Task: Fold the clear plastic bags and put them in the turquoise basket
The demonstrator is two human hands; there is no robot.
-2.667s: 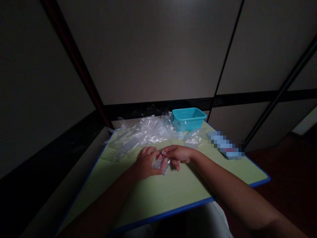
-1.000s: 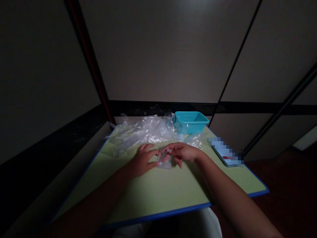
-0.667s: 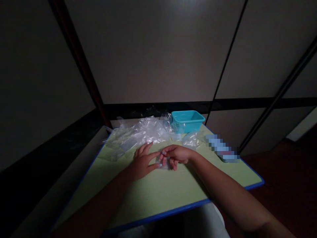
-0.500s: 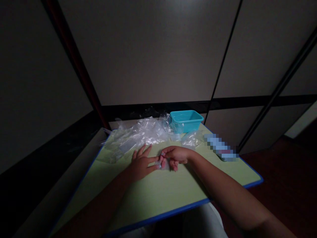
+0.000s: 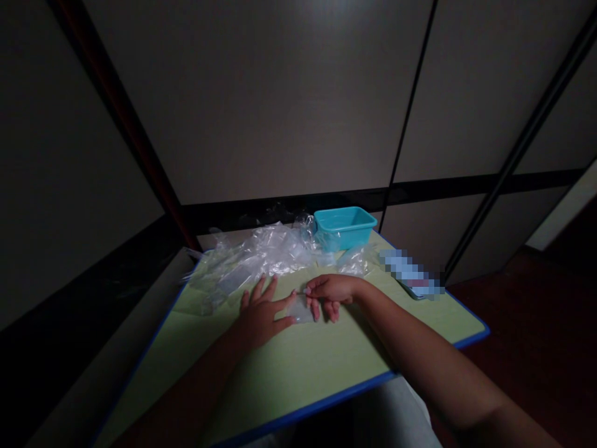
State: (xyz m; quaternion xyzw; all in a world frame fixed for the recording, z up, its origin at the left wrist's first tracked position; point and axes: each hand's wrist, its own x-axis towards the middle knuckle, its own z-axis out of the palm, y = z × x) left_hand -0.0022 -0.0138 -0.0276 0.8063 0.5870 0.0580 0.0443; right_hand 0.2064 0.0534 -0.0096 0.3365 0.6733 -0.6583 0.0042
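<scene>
A small clear plastic piece (image 5: 301, 310) lies on the pale green table (image 5: 298, 367) between my hands. My left hand (image 5: 261, 316) rests with its fingers spread, its thumb and index fingertip at the left edge of that piece. On the right side, my right hand (image 5: 332, 292) pinches thumb and index finger together at the top right of the piece. What those fingertips hold is too small to name. Its other fingers curl beneath over the table.
Crumpled clear plastic bags (image 5: 275, 249) spread over the back left. A turquoise basket (image 5: 347, 233) stands at the back edge, with another clear bag (image 5: 355, 261) before it. A blurred-out blue flat object (image 5: 413, 275) lies at the right.
My left index finger has drawn away from my right fingertips, and more of the small plastic piece shows between the hands. The view has shifted slightly.
</scene>
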